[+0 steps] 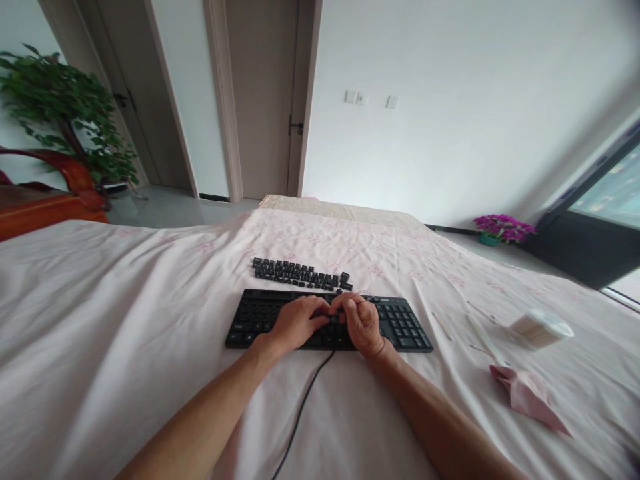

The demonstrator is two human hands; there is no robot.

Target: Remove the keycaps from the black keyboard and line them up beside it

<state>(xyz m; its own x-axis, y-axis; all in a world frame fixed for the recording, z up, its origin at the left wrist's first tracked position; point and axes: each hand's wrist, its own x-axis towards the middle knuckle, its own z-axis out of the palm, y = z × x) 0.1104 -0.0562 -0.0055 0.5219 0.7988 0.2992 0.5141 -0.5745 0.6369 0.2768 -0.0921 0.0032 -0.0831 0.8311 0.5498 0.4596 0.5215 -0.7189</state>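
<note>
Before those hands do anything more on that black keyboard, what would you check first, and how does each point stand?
1. Keyboard lies flat on the pink bedsheet: ok.
2. Left hand and right hand both rest on the middle keys: ok.
3. What the fingertips pinch between them, a keycap or a tool: cannot tell.
4. Loose keycaps lie in tidy rows just beyond the keyboard, apart from it: ok.
5. Cable runs toward the person between the forearms, free of both: ok.
6. Cotton swabs, their tub and the pink cloth lie on the right: ok.
</note>
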